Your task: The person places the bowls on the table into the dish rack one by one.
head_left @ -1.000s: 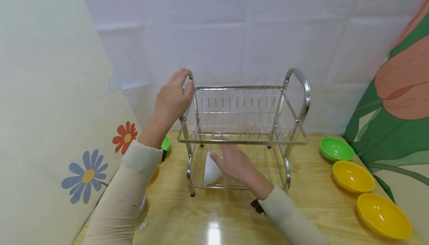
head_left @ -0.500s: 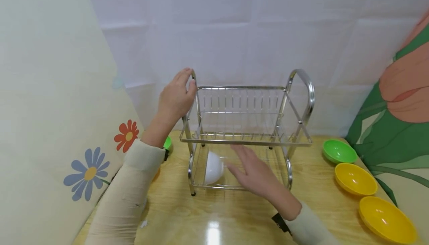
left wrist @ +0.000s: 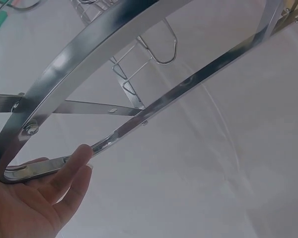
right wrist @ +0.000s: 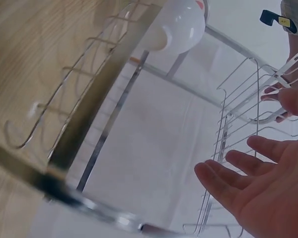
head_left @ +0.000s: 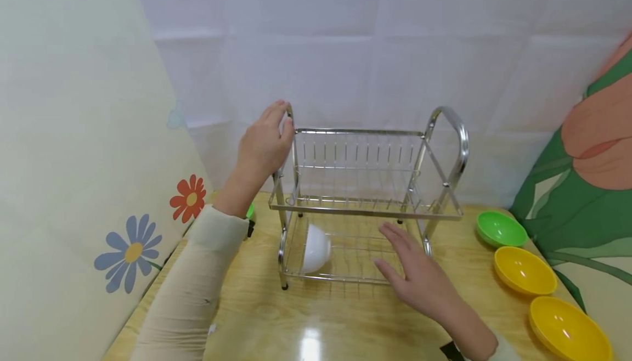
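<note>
A two-tier metal dish rack (head_left: 365, 212) stands on the wooden table. My left hand (head_left: 264, 144) grips its left handle at the top; in the left wrist view, that hand's fingers (left wrist: 74, 191) curl around the metal bar. On the lower tier, a white bowl (head_left: 315, 250) sits on its side at the left end, its base facing right. My right hand (head_left: 419, 278) is in front of the lower tier's right end, fingers spread and holding nothing. The right wrist view shows the bowl (right wrist: 181, 32) beyond the rack's bars, apart from the right hand (right wrist: 268, 183).
Along the table's right side lie a green bowl (head_left: 501, 229) and two yellow bowls (head_left: 525, 271). Part of a green item (head_left: 250, 211) shows behind my left wrist. A white cloth (head_left: 336, 65) hangs behind the rack, with painted walls on both sides.
My right hand has drawn back from beside the white bowl, moving right and toward me. The bowl stays on the lower tier, and my left hand keeps its grip on the handle.
</note>
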Available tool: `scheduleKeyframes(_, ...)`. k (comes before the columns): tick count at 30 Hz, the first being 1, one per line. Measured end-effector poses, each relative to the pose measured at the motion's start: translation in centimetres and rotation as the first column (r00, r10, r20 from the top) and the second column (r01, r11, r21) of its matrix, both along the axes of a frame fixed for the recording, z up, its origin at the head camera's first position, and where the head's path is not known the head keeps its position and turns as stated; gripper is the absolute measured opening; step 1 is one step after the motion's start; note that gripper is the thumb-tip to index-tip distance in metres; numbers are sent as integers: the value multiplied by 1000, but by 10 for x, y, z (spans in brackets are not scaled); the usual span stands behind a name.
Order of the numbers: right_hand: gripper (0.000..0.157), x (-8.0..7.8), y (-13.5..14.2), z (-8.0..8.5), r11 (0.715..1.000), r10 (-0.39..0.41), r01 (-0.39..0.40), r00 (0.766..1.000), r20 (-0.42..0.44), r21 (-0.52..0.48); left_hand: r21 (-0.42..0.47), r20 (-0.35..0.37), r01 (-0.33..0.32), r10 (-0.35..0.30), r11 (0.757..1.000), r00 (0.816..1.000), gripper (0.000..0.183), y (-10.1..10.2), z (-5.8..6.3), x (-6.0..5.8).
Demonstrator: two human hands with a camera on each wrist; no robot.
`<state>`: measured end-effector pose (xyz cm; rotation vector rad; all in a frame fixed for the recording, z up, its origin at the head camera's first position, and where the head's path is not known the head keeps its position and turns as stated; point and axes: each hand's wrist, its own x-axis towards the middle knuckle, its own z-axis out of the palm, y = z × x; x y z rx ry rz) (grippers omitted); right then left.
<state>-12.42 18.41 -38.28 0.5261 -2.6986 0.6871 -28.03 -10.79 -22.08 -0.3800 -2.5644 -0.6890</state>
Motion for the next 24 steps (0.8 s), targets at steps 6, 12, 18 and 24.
scheduleKeyframes(6, 62, 11, 19, 0, 999, -54, 54, 998, -35, 7, 13, -7, -8, 8, 1000, 1000, 54, 0, -1, 1)
scheduleKeyframes(12, 65, 20, 35, 0, 995, -92, 93, 994, -54, 18, 24, -11, -14, 15, 1000, 1000, 54, -2, -1, 2)
scheduleKeyframes(18, 66, 23, 50, -2, 995, -103, 102, 984, -145, -18, 26, -18, -26, 26, 999, 999, 53, -5, -1, 2)
scheduleKeyframes(24, 65, 25, 70, -3, 990, -136, 128, 979, -150, -66, 40, -17, -42, 43, 998, 999, 52, -5, -1, 2)
